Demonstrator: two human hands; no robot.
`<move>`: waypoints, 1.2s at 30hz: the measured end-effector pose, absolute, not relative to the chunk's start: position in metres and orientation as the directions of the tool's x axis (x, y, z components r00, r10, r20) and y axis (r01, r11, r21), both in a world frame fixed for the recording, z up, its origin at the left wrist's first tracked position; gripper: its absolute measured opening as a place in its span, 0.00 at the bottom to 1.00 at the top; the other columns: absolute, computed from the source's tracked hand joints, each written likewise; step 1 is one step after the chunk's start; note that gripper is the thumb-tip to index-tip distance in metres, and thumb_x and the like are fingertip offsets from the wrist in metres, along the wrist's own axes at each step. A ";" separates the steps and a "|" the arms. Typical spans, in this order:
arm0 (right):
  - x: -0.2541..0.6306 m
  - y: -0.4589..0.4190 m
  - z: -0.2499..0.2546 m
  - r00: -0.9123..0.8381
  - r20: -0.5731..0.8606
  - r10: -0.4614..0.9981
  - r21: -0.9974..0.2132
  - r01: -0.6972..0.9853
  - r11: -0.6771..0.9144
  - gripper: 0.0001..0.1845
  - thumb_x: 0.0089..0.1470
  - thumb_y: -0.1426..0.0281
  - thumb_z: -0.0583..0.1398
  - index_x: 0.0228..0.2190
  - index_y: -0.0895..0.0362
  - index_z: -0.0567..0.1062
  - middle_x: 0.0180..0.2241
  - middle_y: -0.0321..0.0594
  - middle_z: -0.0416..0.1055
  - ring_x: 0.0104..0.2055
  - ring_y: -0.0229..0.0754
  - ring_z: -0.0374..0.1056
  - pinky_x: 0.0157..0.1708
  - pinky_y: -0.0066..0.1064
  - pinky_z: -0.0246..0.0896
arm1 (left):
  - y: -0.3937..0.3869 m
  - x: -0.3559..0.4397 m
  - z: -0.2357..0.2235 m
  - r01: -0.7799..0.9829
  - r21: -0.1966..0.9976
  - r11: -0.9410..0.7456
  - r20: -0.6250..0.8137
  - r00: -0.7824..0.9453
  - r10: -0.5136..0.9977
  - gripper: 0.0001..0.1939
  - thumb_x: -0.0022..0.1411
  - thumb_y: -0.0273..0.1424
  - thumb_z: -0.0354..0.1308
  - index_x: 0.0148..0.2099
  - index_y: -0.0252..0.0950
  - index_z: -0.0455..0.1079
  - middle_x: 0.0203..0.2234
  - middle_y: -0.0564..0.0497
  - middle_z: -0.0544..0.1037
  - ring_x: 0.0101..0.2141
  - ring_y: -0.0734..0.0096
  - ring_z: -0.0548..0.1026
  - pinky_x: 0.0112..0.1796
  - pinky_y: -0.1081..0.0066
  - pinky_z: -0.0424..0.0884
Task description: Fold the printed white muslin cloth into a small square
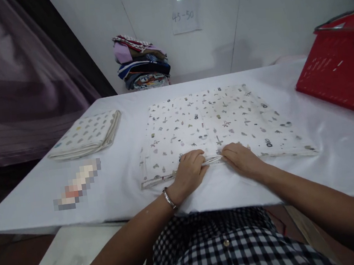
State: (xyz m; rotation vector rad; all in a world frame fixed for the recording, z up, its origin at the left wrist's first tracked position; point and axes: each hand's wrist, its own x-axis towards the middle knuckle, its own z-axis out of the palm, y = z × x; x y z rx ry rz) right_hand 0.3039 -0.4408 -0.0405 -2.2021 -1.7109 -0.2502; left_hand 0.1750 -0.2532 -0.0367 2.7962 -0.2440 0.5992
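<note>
The patterned cloth (208, 124) looks matt; the fabric-covered counter (345, 163) beneath it is smooth, faintly glossy. Right of the cloth stands a smooth plastic basket (339, 65); behind the cloth hangs matt paper (184, 22); in front, a metal bracelet (168, 198) gleams.

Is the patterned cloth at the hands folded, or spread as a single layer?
Folded, lying flat: the patterned cloth shows stacked edges along its near side, where the left hand and right hand pinch it.
</note>
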 end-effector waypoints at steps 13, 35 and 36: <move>0.304 -0.442 -0.044 0.230 0.358 0.905 -0.104 0.973 -0.206 0.13 0.63 0.70 0.48 0.35 0.60 0.71 0.33 0.44 0.69 0.35 0.43 0.61 0.36 0.34 0.56 | -0.253 0.171 -0.033 -0.227 0.093 -0.969 0.402 0.899 -0.172 0.08 0.66 0.30 0.47 0.37 0.33 0.66 0.40 0.46 0.72 0.43 0.64 0.68 0.43 0.62 0.64; 0.301 -0.445 -0.046 0.170 0.371 0.913 -0.103 0.985 -0.141 0.13 0.61 0.73 0.49 0.40 0.57 0.73 0.37 0.44 0.71 0.38 0.44 0.63 0.36 0.36 0.58 | -0.252 0.167 -0.034 -0.311 -0.124 -0.942 0.337 0.880 -0.335 0.11 0.66 0.24 0.42 0.39 0.34 0.66 0.43 0.47 0.72 0.39 0.68 0.69 0.39 0.67 0.65; 0.301 -0.444 -0.045 0.187 0.377 0.907 -0.128 0.981 -0.149 0.13 0.61 0.72 0.49 0.40 0.58 0.73 0.37 0.44 0.71 0.38 0.44 0.64 0.37 0.36 0.59 | -0.253 0.166 -0.034 -0.318 -0.114 -0.941 0.338 0.879 -0.338 0.11 0.66 0.25 0.42 0.39 0.34 0.67 0.48 0.46 0.70 0.42 0.67 0.69 0.40 0.67 0.65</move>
